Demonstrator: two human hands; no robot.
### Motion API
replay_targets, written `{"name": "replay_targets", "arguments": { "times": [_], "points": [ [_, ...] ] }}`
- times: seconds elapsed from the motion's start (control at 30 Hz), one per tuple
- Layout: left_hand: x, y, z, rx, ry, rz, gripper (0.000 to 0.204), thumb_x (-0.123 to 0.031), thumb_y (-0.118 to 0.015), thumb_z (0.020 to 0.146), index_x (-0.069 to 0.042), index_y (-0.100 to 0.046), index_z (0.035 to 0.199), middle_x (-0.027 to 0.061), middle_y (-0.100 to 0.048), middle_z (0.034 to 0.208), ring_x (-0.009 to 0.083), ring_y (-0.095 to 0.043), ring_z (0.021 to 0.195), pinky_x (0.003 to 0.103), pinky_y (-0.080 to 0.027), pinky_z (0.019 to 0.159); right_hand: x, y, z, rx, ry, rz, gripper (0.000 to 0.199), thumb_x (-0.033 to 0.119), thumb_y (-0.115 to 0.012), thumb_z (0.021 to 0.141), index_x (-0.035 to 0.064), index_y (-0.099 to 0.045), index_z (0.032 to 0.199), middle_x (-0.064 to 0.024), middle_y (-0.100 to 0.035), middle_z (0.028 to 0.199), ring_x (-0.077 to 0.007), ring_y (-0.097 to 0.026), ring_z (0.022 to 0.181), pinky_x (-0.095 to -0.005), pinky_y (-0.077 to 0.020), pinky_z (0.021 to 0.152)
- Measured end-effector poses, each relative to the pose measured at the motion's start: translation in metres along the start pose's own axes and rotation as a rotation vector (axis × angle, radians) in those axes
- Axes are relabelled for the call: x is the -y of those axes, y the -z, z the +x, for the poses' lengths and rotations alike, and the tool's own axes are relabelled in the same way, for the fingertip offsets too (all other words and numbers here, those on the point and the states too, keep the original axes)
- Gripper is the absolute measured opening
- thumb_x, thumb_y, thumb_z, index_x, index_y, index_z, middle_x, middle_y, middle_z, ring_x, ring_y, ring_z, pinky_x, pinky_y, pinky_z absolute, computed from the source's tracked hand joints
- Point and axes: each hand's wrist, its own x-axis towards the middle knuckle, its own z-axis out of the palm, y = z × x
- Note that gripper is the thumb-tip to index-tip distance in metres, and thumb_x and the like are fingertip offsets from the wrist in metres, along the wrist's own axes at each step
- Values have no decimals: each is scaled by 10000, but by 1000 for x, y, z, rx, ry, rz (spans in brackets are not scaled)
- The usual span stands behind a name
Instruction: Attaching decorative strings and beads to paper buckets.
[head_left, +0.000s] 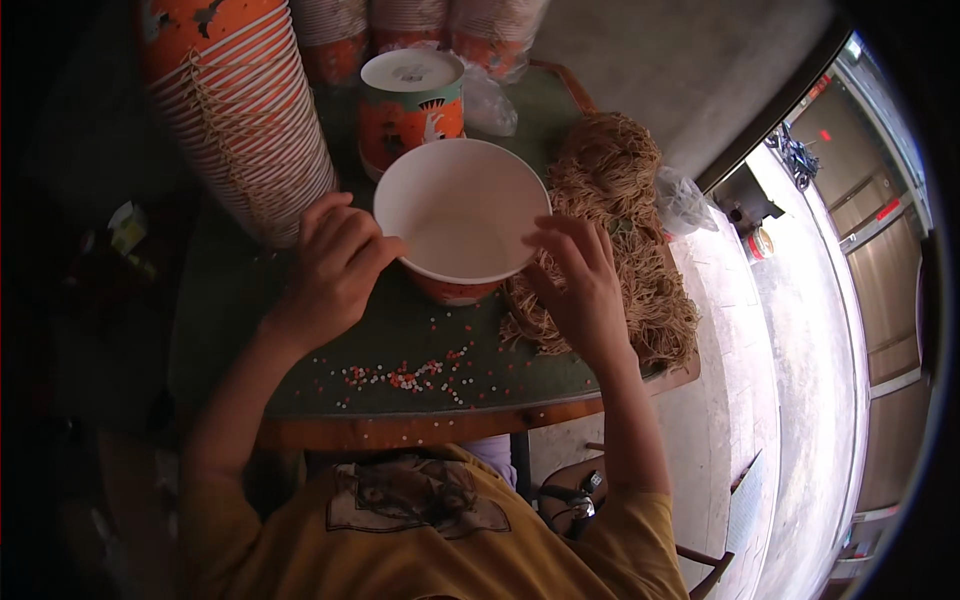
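Observation:
A large paper bucket (462, 215), white inside and orange outside, stands upright on the dark green table with its mouth facing up. At its left rim my left hand (338, 258) is closed, the fingers curled and a fingertip pressed to the edge. On the opposite side my right hand (580, 285) bends its fingers over the right rim, with the thumb lower down by the wall. Whether either hand also pinches a thin cord is too small to tell. Beside my right hand lies a heap of tan twisted cords (645, 285).
A tall leaning stack of paper buckets (250, 120), with cords hung over it, rises at the left. Behind sits an upside-down bucket (412, 110), with wrapped stacks (410, 25) farther back. Small orange and white paper dots (410, 375) lie scattered near the table's wooden front edge (430, 430).

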Motion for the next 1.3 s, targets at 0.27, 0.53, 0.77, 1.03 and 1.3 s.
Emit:
{"name": "replay_targets", "arguments": {
  "times": [0.27, 0.53, 0.77, 1.03, 1.3],
  "points": [
    [-16, -10, 7, -23, -23, -65, 163, -40, -619, 786, -79, -573, 938, 49, -511, 992, 223, -547, 987, 473, -344, 1017, 7, 0, -12, -122, -168, 259, 330, 18, -680, 796, 91, -572, 1099, -93, -557, 1196, -295, -604, 1027, -369, -533, 790],
    [-13, 5, -15, -11, 28, 35, 153, -53, -582, 802, -82, -560, 951, 45, -505, 891, 215, -562, 911, 502, -329, 1024, -13, 10, -74, 231, -22, -202, 261, 48, -684, 730, 113, -604, 970, -35, -566, 1050, -255, -561, 1009, -386, -496, 846],
    [-25, 13, -16, -65, 96, 10, 326, 7, -677, 751, -87, -582, 1049, 67, -538, 951, 236, -572, 953, 491, -349, 1009, -15, 0, -83, 207, -86, -165, 195, 32, -702, 707, 112, -633, 871, -47, -570, 1068, -276, -546, 964, -388, -481, 804],
    [-79, 17, -18, -135, 183, -488, 411, 38, -660, 787, -31, -549, 1177, 137, -581, 1129, 291, -585, 999, 364, -520, 811, 42, -6, -45, 36, 3, 100, 208, 30, -715, 682, 113, -664, 866, -86, -590, 1039, -286, -543, 926, -370, -467, 755],
    [-90, 23, -41, 91, 844, -1314, 147, -37, -562, 943, -1, -531, 1083, 69, -638, 922, 87, -591, 723, 235, -481, 645, 81, -26, -30, 93, 155, 268, 334, 50, -715, 671, 126, -669, 992, -76, -585, 1059, -293, -549, 936, -382, -483, 777]
  ]
}}
